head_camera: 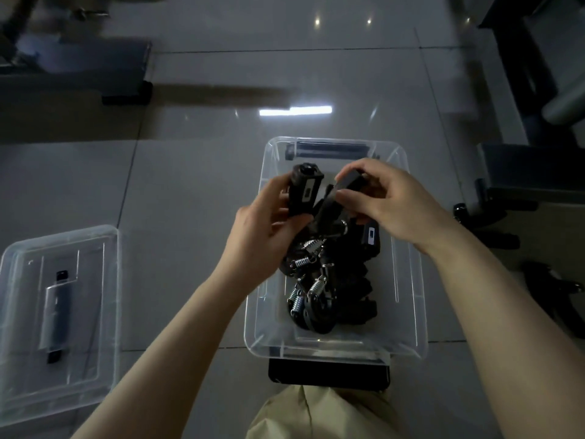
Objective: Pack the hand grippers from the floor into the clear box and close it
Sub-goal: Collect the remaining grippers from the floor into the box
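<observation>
The clear box [408, 299] stands open on the tiled floor in front of me, with several black hand grippers with silver springs [319, 289] piled inside. Over the box, my left hand [262, 229] grips one handle of a black hand gripper [305, 191]. My right hand [386, 201] pinches the other handle of the same gripper between thumb and fingers. The clear lid [60, 315] lies flat on the floor at the left, a dark latch handle showing through it.
Dark furniture with castors [126, 96] stands at the back left, and black equipment frames [512, 185] line the right side. A black latch [329, 372] sits at the box's near end, above my beige trouser leg [316, 416].
</observation>
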`<act>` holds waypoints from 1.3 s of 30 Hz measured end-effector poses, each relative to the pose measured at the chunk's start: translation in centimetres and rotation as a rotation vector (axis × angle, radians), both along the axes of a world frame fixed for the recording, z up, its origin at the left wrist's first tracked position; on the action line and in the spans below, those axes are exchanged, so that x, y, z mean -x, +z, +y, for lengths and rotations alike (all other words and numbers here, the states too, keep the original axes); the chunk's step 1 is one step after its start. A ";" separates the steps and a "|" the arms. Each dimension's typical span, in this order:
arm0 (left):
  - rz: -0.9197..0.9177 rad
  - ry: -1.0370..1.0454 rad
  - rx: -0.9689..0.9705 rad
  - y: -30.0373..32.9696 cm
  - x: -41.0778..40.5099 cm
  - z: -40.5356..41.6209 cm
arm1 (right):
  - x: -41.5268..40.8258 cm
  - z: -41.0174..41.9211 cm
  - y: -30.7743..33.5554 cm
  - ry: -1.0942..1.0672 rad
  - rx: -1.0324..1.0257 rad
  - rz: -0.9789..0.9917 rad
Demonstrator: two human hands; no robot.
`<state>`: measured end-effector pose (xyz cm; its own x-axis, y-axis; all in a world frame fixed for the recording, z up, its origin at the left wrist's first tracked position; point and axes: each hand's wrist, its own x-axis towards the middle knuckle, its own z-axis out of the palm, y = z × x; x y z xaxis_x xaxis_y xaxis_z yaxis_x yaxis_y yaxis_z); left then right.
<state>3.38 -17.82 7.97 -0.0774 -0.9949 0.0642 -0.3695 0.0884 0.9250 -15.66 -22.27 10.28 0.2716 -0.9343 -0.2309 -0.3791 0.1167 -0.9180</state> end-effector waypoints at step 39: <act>-0.688 -0.197 0.324 -2.2 10.3 0.0 | 10.8 4.6 -6.2 -0.576 0.419 0.302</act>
